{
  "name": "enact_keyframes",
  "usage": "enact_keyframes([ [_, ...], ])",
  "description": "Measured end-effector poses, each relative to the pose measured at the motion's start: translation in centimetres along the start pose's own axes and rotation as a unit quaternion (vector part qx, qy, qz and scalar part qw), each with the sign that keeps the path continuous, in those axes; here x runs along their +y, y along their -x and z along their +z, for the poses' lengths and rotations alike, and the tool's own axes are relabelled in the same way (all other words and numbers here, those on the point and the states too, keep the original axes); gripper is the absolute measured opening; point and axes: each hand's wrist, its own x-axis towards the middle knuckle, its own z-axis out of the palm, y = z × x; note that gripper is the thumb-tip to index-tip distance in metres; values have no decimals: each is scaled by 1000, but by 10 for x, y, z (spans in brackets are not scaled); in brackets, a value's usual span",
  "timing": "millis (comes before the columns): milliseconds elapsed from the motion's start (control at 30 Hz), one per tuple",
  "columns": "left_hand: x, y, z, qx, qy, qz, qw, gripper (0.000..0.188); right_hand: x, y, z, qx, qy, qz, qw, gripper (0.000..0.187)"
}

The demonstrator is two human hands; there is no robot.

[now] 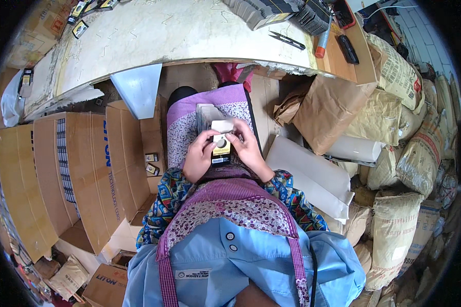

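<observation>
Over my lap I hold a small black and yellow carton (221,152) with a round cut-out and a pale flap raised at its far end. My left hand (197,157) grips its left side between thumb and fingers. On the other side, my right hand (247,147) has its thumb on the carton's upper right edge; the fingers by the flap are slightly blurred. Just beyond the carton, a row of flat grey-white card blanks (205,112) rests on my purple flowered apron (182,123). What is inside the carton cannot be seen.
Ahead stands a worn white workbench (189,41), carrying stacks of flat cartons (261,11), black thread snips (288,40) and an orange-capped tube (322,43). Large open cardboard boxes (89,174) stand left, with two small cartons (151,169) inside one. Filled sacks (394,235) crowd the right.
</observation>
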Motion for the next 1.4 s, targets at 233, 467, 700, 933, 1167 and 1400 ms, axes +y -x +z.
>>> enact_keyframes([
  [233,-6,2,4,32,84,-7,996,24,3,-7,4,125,-154,121,973,9],
  [467,-2,1,5,53,102,-1,993,24,-1,-7,-10,49,-200,174,963,9],
  [700,-1,7,-3,24,79,-35,996,26,4,3,-11,-45,-5,83,995,8],
  [933,22,17,-64,167,-6,-37,985,23,25,12,1,41,4,33,999,40],
  [1167,29,6,-10,168,100,50,979,25,-24,-2,21,-8,40,28,999,76],
  [1400,37,-7,-18,111,44,-19,993,13,-39,0,17,-36,288,-34,956,82],
])
